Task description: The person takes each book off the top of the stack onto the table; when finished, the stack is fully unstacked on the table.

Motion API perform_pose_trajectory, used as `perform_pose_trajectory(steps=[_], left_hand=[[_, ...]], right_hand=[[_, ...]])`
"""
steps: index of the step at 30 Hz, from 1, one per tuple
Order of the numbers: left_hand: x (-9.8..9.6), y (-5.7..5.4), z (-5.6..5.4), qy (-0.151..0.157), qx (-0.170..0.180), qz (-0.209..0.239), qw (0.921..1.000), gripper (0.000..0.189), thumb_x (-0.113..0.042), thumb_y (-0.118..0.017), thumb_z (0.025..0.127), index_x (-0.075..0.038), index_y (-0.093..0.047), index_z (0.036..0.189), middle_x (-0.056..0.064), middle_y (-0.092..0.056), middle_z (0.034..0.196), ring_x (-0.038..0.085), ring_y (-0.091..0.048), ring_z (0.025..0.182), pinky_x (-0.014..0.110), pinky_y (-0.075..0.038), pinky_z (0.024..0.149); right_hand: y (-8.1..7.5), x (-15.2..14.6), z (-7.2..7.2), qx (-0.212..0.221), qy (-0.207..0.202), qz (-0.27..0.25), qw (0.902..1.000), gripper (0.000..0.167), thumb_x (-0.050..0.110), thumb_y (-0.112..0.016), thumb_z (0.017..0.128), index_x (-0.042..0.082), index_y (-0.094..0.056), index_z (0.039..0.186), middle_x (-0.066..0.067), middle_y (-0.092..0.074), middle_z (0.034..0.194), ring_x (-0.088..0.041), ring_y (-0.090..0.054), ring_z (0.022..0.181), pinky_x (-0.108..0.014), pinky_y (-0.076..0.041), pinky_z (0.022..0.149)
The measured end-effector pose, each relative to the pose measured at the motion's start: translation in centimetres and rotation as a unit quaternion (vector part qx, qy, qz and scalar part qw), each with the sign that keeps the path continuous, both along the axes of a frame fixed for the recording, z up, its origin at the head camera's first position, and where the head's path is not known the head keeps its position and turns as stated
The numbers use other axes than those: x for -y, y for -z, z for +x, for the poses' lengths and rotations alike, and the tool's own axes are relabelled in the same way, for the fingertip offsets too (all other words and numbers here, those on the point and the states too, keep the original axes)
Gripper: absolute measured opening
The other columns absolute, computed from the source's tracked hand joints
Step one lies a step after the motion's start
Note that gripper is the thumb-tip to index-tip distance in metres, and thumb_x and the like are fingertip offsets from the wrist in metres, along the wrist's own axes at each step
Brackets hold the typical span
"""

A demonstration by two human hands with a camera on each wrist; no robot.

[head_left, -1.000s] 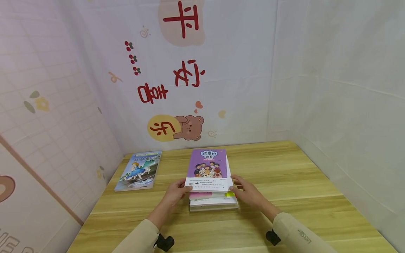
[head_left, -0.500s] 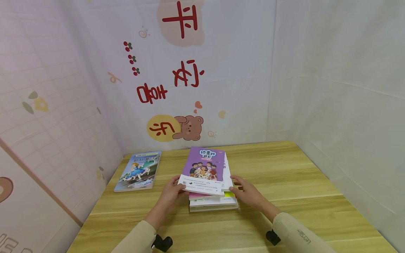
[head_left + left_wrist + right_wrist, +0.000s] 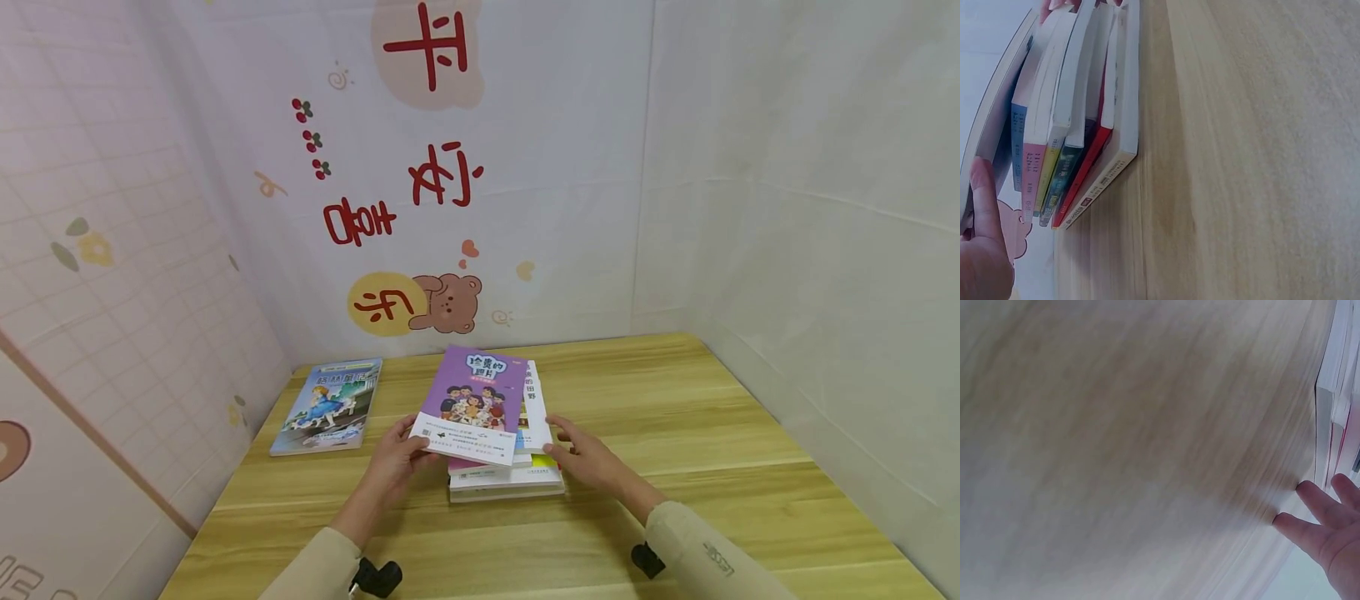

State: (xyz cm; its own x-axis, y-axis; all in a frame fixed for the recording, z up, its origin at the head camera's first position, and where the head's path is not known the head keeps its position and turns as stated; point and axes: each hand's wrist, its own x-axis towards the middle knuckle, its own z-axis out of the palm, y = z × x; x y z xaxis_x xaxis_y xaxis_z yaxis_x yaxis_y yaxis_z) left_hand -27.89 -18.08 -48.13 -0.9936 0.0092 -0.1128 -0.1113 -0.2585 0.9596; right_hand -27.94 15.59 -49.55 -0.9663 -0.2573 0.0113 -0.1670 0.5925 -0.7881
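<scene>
Two hands at a stack of books on a wood-grain table (image 3: 675, 433). The left hand (image 3: 393, 460) pinches the purple book (image 3: 480, 398) at its near left corner, the thumb on top, over the white band (image 3: 467, 442) across the cover, and the other fingers underneath. The purple book lies between the two hands, gripped by the left and apart from the right. It is turned at an angle over the stack (image 3: 510, 478) and overhangs the left side; the left wrist view shows a gap between it and the blue-spined book (image 3: 1017, 140) next below.

The right hand (image 3: 591, 460) is at the right side of the stack, its fingers spread and pinching nothing; the thumb is at the near right corner of the white-covered book (image 3: 535, 412), which is exposed along the purple book's right edge. In the right wrist view, two fingertips reach down to the tabletop beside the stack. Further spines, among them pink (image 3: 1032, 178) and red (image 3: 1082, 176), show in the left wrist view. A blue-covered book (image 3: 327, 407) lies flat, well apart, beyond the left hand.
</scene>
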Motion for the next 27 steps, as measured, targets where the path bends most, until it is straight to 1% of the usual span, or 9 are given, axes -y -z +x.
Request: perform_pose_trajectory(steps=[5,9,12,15,17,20,23,27], left_hand=[[0.5,-0.2,0.0,-0.009,-0.005,0.009,0.9999,0.058,0.009,-0.05,0.096,0.002,-0.03,0.15,0.018,-0.057,0.121,0.018,-0.066,0.08,0.034,-0.058,0.077],[1.0,-0.3,0.0,-0.014,-0.01,0.018,0.9997,0.06,0.009,-0.05,0.096,0.002,-0.028,0.151,0.017,-0.056,0.12,0.017,-0.066,0.079,0.034,-0.058,0.079],[1.5,-0.6,0.0,-0.016,-0.018,0.033,0.9992,0.06,0.01,-0.049,0.096,0.003,-0.026,0.152,0.016,-0.055,0.119,0.017,-0.066,0.079,0.034,-0.058,0.08],[2.1,-1.0,-0.1,-0.025,-0.023,0.051,0.9981,0.061,0.011,-0.047,0.096,0.003,-0.025,0.152,0.014,-0.057,0.116,0.016,-0.067,0.079,0.034,-0.057,0.081],[2.5,-1.2,-0.3,-0.033,-0.029,0.056,0.9975,0.061,0.011,-0.047,0.095,0.003,-0.024,0.151,0.012,-0.058,0.112,0.015,-0.067,0.078,0.032,-0.057,0.081],[3.1,-1.7,-0.6,-0.049,-0.029,0.068,0.9961,0.062,0.011,-0.047,0.095,0.001,-0.025,0.152,0.008,-0.06,0.106,0.014,-0.067,0.077,0.03,-0.057,0.079],[3.7,-2.1,-1.1,-0.062,-0.032,0.081,0.9943,0.063,0.011,-0.047,0.096,-0.001,-0.025,0.154,0.007,-0.06,0.106,0.015,-0.068,0.077,0.03,-0.057,0.08],[4.5,-2.3,-1.8,-0.077,-0.034,0.083,0.9929,0.061,0.01,-0.048,0.097,-0.002,-0.027,0.153,0.006,-0.058,0.109,0.015,-0.067,0.079,0.033,-0.056,0.084]], right_hand=[[-0.1,-0.1,0.1,-0.003,-0.005,0.005,1.0,0.056,0.038,-0.058,0.1,0.021,-0.041,0.151,-0.025,-0.052,0.139,-0.044,-0.056,0.117,-0.06,-0.044,0.096],[0.0,-0.2,0.2,-0.006,-0.005,0.007,0.9999,0.056,0.038,-0.058,0.101,0.021,-0.04,0.151,-0.026,-0.052,0.139,-0.044,-0.056,0.117,-0.06,-0.044,0.096],[0.0,-0.3,0.1,-0.007,-0.007,0.008,0.9999,0.057,0.039,-0.057,0.101,0.021,-0.04,0.152,-0.026,-0.051,0.139,-0.044,-0.056,0.117,-0.06,-0.044,0.097],[0.1,-0.3,0.1,-0.006,-0.009,0.007,0.9999,0.057,0.038,-0.057,0.101,0.021,-0.04,0.152,-0.026,-0.051,0.14,-0.044,-0.056,0.117,-0.06,-0.044,0.097],[0.1,-0.3,0.0,-0.006,-0.008,0.008,0.9999,0.057,0.038,-0.058,0.101,0.021,-0.04,0.152,-0.025,-0.051,0.14,-0.044,-0.056,0.117,-0.06,-0.044,0.096],[0.1,-0.2,0.0,-0.005,-0.006,0.009,0.9999,0.057,0.038,-0.058,0.1,0.021,-0.04,0.152,-0.025,-0.052,0.139,-0.043,-0.057,0.116,-0.059,-0.045,0.095],[0.1,-0.2,0.0,-0.004,-0.004,0.009,0.9999,0.057,0.039,-0.059,0.1,0.021,-0.04,0.151,-0.025,-0.052,0.139,-0.042,-0.057,0.116,-0.059,-0.045,0.095],[0.1,-0.1,0.1,-0.002,-0.006,0.008,0.9999,0.057,0.039,-0.058,0.1,0.021,-0.04,0.151,-0.025,-0.052,0.139,-0.042,-0.057,0.116,-0.059,-0.045,0.095]])
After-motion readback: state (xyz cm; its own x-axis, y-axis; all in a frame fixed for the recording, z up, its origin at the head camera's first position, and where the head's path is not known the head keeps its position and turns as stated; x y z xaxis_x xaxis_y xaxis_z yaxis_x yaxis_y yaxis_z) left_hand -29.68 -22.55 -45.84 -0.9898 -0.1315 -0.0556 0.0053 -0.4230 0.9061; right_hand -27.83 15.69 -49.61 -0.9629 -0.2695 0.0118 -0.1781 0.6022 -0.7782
